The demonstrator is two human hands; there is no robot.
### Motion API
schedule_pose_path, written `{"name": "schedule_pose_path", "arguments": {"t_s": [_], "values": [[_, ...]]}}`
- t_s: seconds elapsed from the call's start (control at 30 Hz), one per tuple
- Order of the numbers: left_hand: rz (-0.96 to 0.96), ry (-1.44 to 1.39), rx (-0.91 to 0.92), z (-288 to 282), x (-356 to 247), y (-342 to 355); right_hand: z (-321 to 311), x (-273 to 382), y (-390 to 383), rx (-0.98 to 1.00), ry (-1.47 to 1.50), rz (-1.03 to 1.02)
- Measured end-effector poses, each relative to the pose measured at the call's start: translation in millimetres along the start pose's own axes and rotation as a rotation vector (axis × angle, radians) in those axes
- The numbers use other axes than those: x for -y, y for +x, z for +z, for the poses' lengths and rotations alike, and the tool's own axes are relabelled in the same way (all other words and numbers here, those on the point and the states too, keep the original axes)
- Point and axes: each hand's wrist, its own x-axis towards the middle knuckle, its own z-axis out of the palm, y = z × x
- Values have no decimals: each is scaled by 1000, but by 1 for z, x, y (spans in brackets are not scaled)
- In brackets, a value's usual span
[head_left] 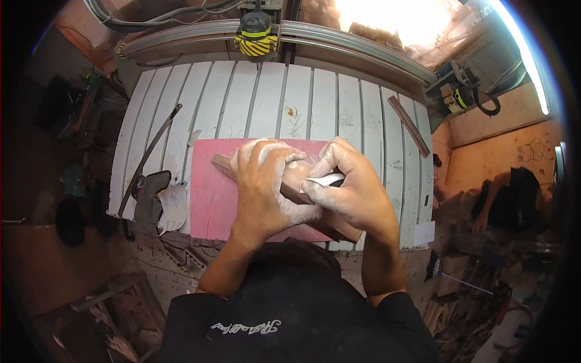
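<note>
A brown wooden piece (pixel 298 174) lies slantwise over a pink board (pixel 212 209), running from upper left to lower right. My left hand (pixel 259 184) is wrapped around its middle, fingers over the far side and thumb along the near side. In my right hand (pixel 357 190), thumb and fingers pinch a small bent sheet (pixel 327 179), white outside and dark inside, which looks like folded sandpaper. The sheet is against the wood's upper face, close beside my left hand. Pale dust coats both hands. My hands hide much of the wood's middle.
The pink board rests on a white slatted table (pixel 224 100). A dark strip (pixel 148 151), a grey item (pixel 151 187) and a white cap-like item (pixel 173 207) lie left. A wooden strip (pixel 408 126) lies right. A machine head (pixel 256 36) hangs beyond. Someone in dark clothing (pixel 521 196) is at right.
</note>
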Motion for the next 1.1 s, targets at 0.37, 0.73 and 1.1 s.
{"name": "schedule_pose_path", "arguments": {"t_s": [0.37,0.73,1.1], "values": [[-15,-1,13,1,0,2,18,1,12,-146,-98,-103],[10,4,13,-3,-3,-1,10,-2,8,-2,48,3],[-33,-56,21,-3,1,-4,9,1,7,-11,-40,-50]]}}
